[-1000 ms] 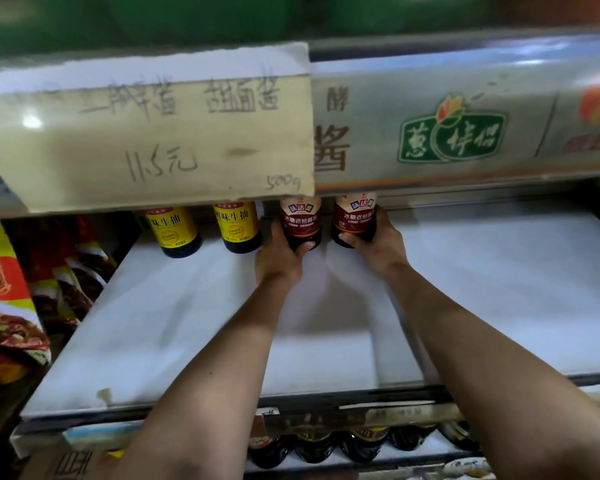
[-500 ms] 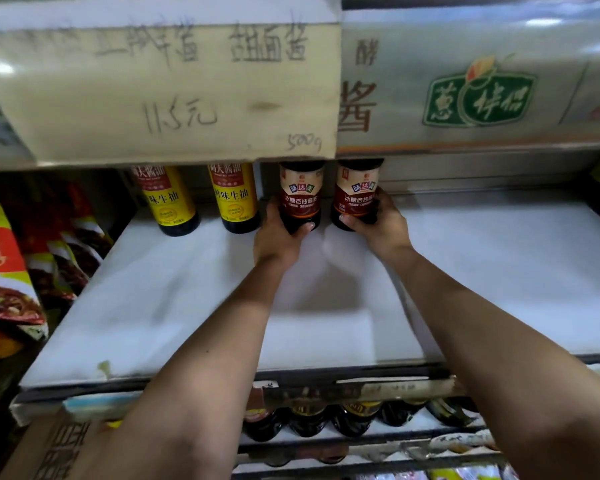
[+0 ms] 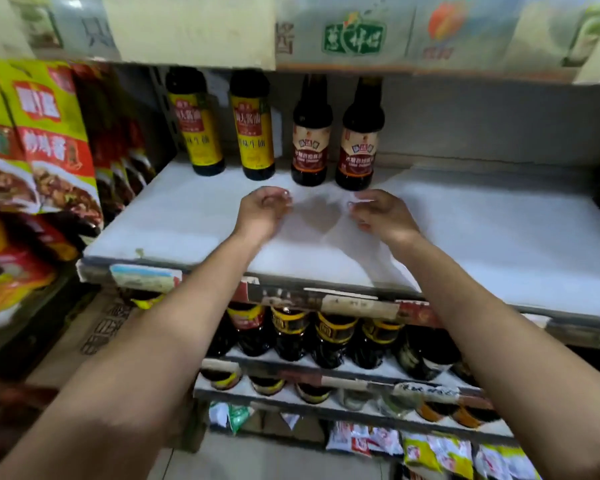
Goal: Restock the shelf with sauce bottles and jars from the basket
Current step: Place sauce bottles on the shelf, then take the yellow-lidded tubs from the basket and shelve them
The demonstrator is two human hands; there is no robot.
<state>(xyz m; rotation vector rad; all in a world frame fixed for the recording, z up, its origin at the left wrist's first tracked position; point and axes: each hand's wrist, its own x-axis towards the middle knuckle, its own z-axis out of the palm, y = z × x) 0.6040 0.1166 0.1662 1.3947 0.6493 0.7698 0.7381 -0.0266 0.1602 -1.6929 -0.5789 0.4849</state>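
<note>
Two dark sauce bottles with red-brown labels stand upright at the back of the white shelf (image 3: pixel 482 237), the left one (image 3: pixel 310 143) and the right one (image 3: pixel 359 147) side by side. Left of them stand two yellow-labelled sauce bottles (image 3: pixel 201 133) (image 3: pixel 255 136). My left hand (image 3: pixel 262 211) hovers just in front of the left red-labelled bottle, fingers loosely curled and holding nothing. My right hand (image 3: pixel 383 213) hovers in front of the right one, also loosely curled and holding nothing. No basket is in view.
Seasoning packets (image 3: pixel 45 140) hang at the left of the shelf. Lower shelves hold several dark bottles (image 3: pixel 326 337) and jars, with snack packets (image 3: pixel 430 452) at the bottom. The upper shelf's front edge with a green logo (image 3: pixel 354 36) overhangs the bottles.
Both hands have let go of the two red-labelled bottles and drawn back toward me. The bottles stay upright at the back. The camera has tilted down and pulled away.
</note>
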